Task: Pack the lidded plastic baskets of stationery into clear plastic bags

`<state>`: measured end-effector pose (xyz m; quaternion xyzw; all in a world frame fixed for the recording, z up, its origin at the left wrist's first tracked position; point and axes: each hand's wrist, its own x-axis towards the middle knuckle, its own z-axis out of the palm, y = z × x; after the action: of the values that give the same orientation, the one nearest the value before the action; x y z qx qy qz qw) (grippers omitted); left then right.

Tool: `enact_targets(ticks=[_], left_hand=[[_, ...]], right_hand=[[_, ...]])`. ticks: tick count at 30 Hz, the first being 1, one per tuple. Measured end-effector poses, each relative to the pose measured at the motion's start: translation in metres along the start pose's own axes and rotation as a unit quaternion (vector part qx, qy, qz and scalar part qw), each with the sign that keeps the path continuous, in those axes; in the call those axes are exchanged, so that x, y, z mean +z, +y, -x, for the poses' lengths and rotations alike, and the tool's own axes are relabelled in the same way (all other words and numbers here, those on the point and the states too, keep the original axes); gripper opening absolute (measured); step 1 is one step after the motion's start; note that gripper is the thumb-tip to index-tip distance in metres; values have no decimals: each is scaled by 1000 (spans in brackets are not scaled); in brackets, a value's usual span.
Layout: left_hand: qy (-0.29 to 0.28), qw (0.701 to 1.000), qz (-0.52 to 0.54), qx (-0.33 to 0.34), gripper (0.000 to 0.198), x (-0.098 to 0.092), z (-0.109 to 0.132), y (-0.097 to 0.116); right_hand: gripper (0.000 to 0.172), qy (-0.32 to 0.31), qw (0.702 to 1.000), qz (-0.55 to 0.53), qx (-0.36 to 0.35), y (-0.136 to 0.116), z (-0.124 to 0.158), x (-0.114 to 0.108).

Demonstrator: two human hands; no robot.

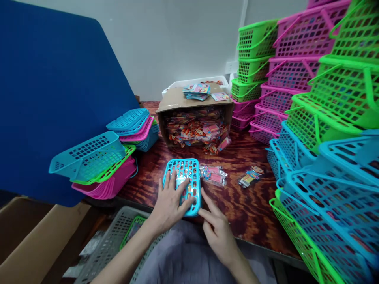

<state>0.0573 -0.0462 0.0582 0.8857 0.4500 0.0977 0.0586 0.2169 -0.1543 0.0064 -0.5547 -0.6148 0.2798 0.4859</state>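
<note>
My left hand (171, 198) lies flat, with fingers spread, upon the blue lid (192, 177) near the worktop's (248, 221) front edge; my right hand (217, 227) (loosely curled, two fingers extended) touches its side.

Tall blue panel (59, 90) stood well left of the left hand (167, 202). Pale wall (177, 39) rose far beyond it; white wall socket (232, 67) sat well beyond the right hand (218, 230). Brown cardboard (38, 246) lay lower, far left of the left hand.

Left grip (169, 199) palm down, splayed flat; right grip (217, 227) half-curled, two fingers (209, 201) outstretched.
</note>
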Motion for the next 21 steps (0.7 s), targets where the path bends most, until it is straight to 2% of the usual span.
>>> enact_targets(ticks=[2, 4, 7, 10, 13, 17, 19, 21], left_hand=[[2, 1000, 1, 3, 58, 1, 1, -1], [5, 1000, 0, 8, 61, 2, 2, -3], [18, 1000, 6, 17, 65, 4, 3, -8], [27, 999, 30, 28, 66, 4, 3, -13], [51, 995, 80, 18, 64, 5, 2, -16], [100, 986, 126, -44, 55, 8, 4, -17], [75, 993, 91, -16, 56, 9, 6, -19], [22, 999, 31, 38, 70, 8, 9, -21]], right_hand=[[41, 30, 995, -88, 27, 8, -7, -9], [36, 88, 988, -118, 35, 18, -24, -14], [31, 135, 989, -67, 14, 31, -59, -14], [35, 120, 993, -20, -2, 38, -87, -10], [38, 118, 992, -33, -5, 40, -98, -3], [43, 193, 969, -146, 48, 41, -99, 17], [42, 225, 951, -192, 85, 42, -98, 26], [41, 249, 940, -209, 103, 41, -99, 30]])
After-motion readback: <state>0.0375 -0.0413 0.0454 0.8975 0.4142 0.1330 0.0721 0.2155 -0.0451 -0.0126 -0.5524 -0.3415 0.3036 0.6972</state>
